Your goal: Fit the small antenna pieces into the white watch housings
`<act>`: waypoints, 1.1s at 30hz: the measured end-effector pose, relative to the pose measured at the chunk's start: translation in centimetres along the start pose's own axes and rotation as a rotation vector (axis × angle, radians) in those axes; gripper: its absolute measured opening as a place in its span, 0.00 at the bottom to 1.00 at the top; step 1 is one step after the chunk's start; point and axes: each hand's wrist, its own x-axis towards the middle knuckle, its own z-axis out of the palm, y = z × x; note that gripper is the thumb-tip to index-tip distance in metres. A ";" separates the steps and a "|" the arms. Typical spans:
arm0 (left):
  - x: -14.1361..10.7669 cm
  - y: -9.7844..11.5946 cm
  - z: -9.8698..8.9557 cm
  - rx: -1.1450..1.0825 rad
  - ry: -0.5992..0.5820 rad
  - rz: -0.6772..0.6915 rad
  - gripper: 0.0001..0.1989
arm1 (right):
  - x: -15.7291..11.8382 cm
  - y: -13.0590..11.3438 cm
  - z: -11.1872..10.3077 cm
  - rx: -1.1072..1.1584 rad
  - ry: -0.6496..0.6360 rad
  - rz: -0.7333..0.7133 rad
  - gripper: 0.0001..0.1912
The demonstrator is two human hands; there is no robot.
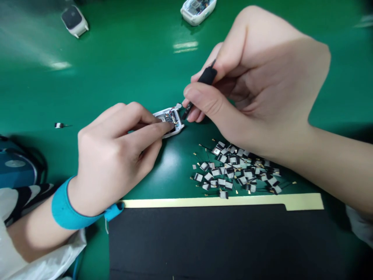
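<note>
- Work in hand: the person is at an opened white device casing (170, 116) with its circuit board showing, which lies on the green bench mat (87, 70), between both hands.
- Left hand (116, 155): clenched around the casing, fingers pressed on its near side and over the board; a teal wrist band (65, 206) sits at the wrist.
- Right hand (256, 85): grasping a black-handled tool (207, 76) between thumb and fingers, thin tip just beside the casing, not clearly touching.
- Next move calls for a steady left hold and a short, careful reach with the tip.
- Nearby: a pile of small flat white-and-black parts with thin leads (233, 167), below the right hand; a black sheet (204, 241) with a cream strip along its edge; two more white casings (198, 9) (74, 20) at the far edge.
</note>
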 end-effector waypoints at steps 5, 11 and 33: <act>0.0 0.0 0.1 0.004 0.004 0.011 0.08 | 0.0 0.3 0.1 0.014 0.030 -0.024 0.16; 0.0 0.0 0.2 0.006 0.006 0.001 0.08 | 0.0 0.0 0.1 -0.002 -0.005 0.002 0.09; 0.0 -0.2 0.5 -0.001 0.014 -0.013 0.08 | -0.1 -0.4 0.2 -0.016 0.023 -0.004 0.07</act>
